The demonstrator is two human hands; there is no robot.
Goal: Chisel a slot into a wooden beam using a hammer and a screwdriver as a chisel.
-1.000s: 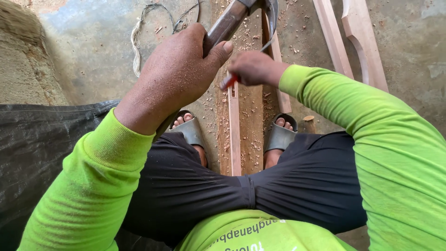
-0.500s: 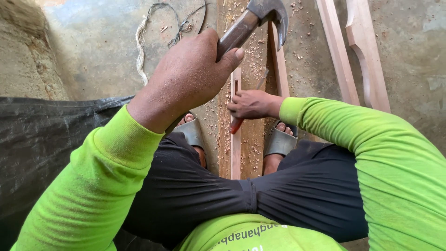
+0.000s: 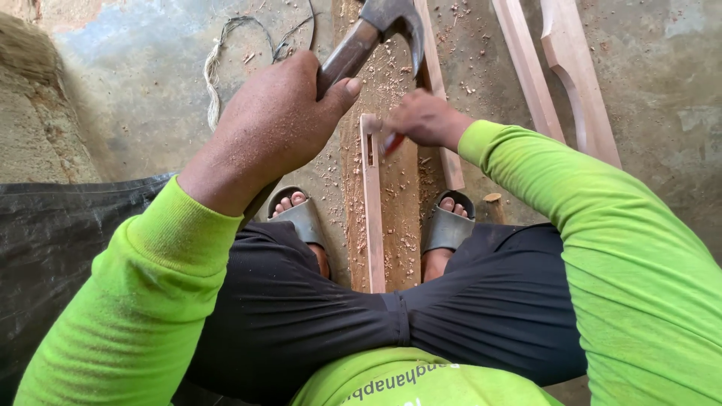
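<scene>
Left hand (image 3: 274, 120) wraps tight around the handle of a claw hammer (image 3: 376, 30), whose head sits raised at about 1 o'clock from that hand, near the top edge of the view. Compared with half a second ago the hammer head has shifted little; it hangs high rather than dropped, so the swing appears to be at or near the top of its arc. Right hand (image 3: 421, 119) has moved up and away from the body: it was resting low on the wood, and now sits higher, closed around a small red-handled tool (image 3: 393, 143), probably a chisel, though only a sliver of the handle shows. Its tip meets the narrow wooden strip (image 3: 372, 218) just beside a small rectangular slot (image 3: 370, 150) cut near the strip's far end. The strip lies on a wider plank (image 3: 398, 225) running from 12 to 6 o'clock between the two sandalled feet (image 3: 301, 218), on the concrete floor (image 3: 150, 98). Wood chips are scattered over plank and floor. Judged from this, the chisel is reset at the slot and the hammer is poised above it. Two shaped wooden pieces (image 3: 571, 75) lie at 2 o'clock; a loose cord (image 3: 214, 68) at 11 o'clock.
</scene>
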